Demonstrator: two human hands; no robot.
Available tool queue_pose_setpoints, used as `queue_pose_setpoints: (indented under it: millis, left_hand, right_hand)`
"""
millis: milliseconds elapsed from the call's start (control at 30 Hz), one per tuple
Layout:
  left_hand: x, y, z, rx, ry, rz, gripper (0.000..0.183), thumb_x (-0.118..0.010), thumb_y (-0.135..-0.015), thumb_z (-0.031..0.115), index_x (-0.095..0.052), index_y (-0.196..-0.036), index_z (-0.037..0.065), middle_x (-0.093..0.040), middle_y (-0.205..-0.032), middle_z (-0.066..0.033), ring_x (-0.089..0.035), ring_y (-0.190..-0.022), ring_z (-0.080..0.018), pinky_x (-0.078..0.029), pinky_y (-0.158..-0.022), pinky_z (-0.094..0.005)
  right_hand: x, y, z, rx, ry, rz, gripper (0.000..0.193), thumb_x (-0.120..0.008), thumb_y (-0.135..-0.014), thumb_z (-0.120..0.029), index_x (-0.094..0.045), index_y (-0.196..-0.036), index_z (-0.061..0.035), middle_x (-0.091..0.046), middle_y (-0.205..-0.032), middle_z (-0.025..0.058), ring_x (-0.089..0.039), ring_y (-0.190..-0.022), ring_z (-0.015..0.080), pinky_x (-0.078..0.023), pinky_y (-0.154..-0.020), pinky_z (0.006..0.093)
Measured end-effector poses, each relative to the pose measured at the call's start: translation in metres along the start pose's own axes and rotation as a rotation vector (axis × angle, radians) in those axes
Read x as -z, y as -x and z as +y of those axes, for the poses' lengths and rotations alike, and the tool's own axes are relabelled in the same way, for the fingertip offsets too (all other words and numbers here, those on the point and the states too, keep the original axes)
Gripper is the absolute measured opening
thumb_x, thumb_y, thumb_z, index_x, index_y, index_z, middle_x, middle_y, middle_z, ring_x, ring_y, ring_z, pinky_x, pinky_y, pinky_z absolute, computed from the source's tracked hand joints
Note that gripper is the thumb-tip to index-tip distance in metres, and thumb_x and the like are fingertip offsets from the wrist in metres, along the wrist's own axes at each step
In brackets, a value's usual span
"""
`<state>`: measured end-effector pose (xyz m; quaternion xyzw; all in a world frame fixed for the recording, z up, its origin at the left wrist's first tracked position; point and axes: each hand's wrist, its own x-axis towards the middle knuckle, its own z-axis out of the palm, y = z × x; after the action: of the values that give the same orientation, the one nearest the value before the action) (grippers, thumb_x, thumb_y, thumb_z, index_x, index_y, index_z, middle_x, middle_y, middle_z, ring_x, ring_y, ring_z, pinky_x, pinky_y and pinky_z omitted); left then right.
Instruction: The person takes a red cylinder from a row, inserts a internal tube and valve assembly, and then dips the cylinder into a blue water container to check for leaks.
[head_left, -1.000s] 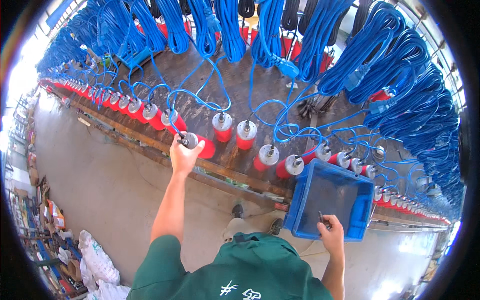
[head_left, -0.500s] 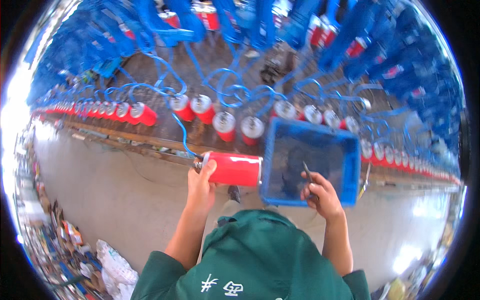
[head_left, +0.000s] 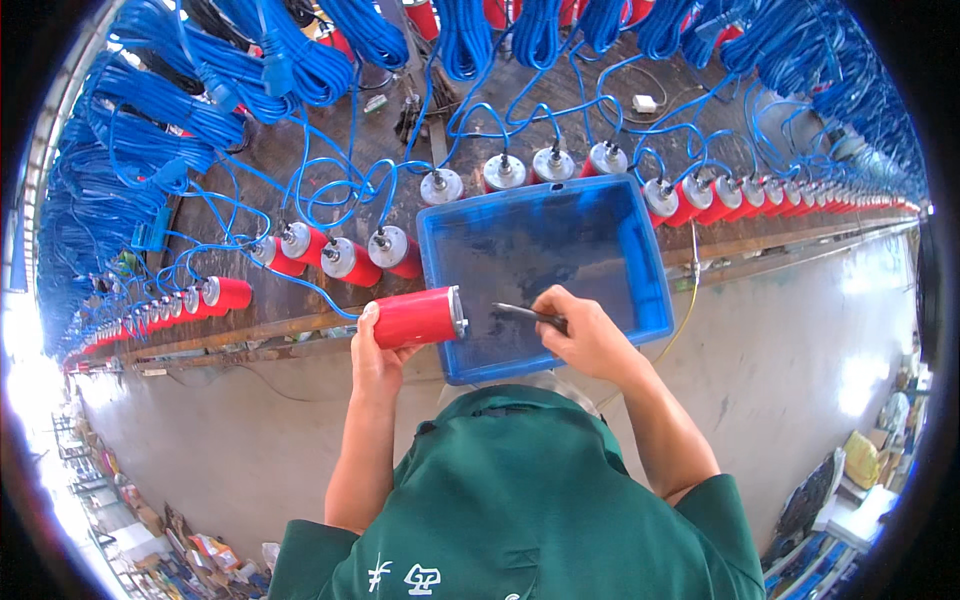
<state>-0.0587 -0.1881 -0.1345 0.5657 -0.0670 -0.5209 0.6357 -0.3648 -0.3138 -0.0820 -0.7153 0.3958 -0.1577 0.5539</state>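
Note:
My left hand (head_left: 374, 350) is wrapped round the cable end of a red cylinder (head_left: 415, 317), which lies sideways and tilts slightly up to the right. Its metal-rimmed end faces right, beside the left wall of a blue plastic bin (head_left: 655, 262). From its left end a blue cable (head_left: 318, 292) runs to the bench. In my right hand (head_left: 588, 338) is a slim dark tool with a pointed tip (head_left: 512, 308), its exact kind unclear. The tip points left over the bin, short of the cylinder and not touching it.
Along the wooden bench (head_left: 300, 318) stand long rows of red cylinders (head_left: 345, 262) with metal tops and blue cables. Bundled blue cables (head_left: 460, 40) fill the far side. A yellow cord (head_left: 682, 315) hangs right of the bin. Clutter (head_left: 205, 550) lies at the lower left.
My view has turned, so the bin and bench appear shifted left. The tool in my right hand has swung to point left and come closer to the cylinder, still held in my left hand.

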Motion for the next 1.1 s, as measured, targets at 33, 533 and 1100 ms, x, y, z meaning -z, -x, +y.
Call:
queue_pose_setpoints:
  millis: [33, 533, 1100]
  left_hand:
    - [0.000, -0.001, -0.001, 0.004, 0.016, -0.034, 0.055, -0.059, -0.104, 0.055, -0.061, -0.131, 0.006, -0.076, -0.119, -0.0137, -0.078, -0.104, -0.0290, -0.066, -0.088, -0.0458]
    - [0.000, -0.004, -0.007, 0.008, 0.078, -0.033, 0.049, -0.057, -0.106, 0.052, -0.059, -0.129, 0.008, -0.075, -0.120, -0.0133, -0.077, -0.103, -0.0283, -0.066, -0.084, -0.0449]
    - [0.002, -0.003, -0.011, -0.018, 0.089, -0.013, 0.053, -0.059, -0.106, 0.052, -0.058, -0.133, 0.006, -0.074, -0.123, -0.0158, -0.076, -0.107, -0.0315, -0.067, -0.088, -0.0494]
  right_hand:
    - [-0.003, -0.006, 0.004, -0.003, -0.008, 0.005, 0.024, -0.066, -0.095, -0.001, -0.063, -0.119, 0.0015, -0.072, -0.099, 0.0152, -0.071, -0.076, 0.0206, -0.057, -0.072, 0.0361]
    - [-0.028, -0.017, 0.029, 0.258, -0.032, 0.060, 0.024, -0.077, -0.095, -0.003, -0.075, -0.118, -0.0048, -0.075, -0.109, 0.0124, -0.074, -0.092, 0.0295, -0.058, -0.081, 0.0379]
    - [-0.038, -0.016, 0.030, 0.380, -0.009, 0.124, 0.030, -0.072, -0.094, 0.005, -0.075, -0.122, -0.0026, -0.074, -0.106, 0.0128, -0.075, -0.095, 0.0311, -0.059, -0.085, 0.0382]
